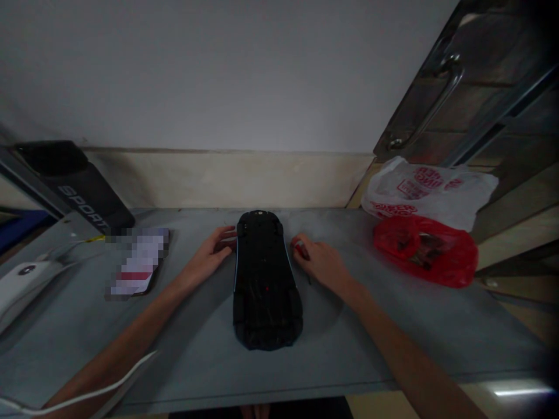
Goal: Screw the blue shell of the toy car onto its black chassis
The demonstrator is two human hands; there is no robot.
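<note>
A toy car (266,279) lies upside down in the middle of the table, its black underside facing up and blue edging showing along its sides. A small red dot glows on the underside. My left hand (213,247) is at the car's left side with fingers apart; the fingertips reach its edge, and whether they press on it I cannot tell. To the right of the car, my right hand (318,262) is closed around a red-and-black handled tool (301,250) that looks like a screwdriver. Most of the tool is hidden by the fingers.
A phone (140,262) with a blurred screen lies to the left, near a black "SPORT" box (82,192) and a white device (26,285). A white cable (109,387) crosses the left forearm. At right are a red plastic bag (449,250) and a white plastic bag (428,189).
</note>
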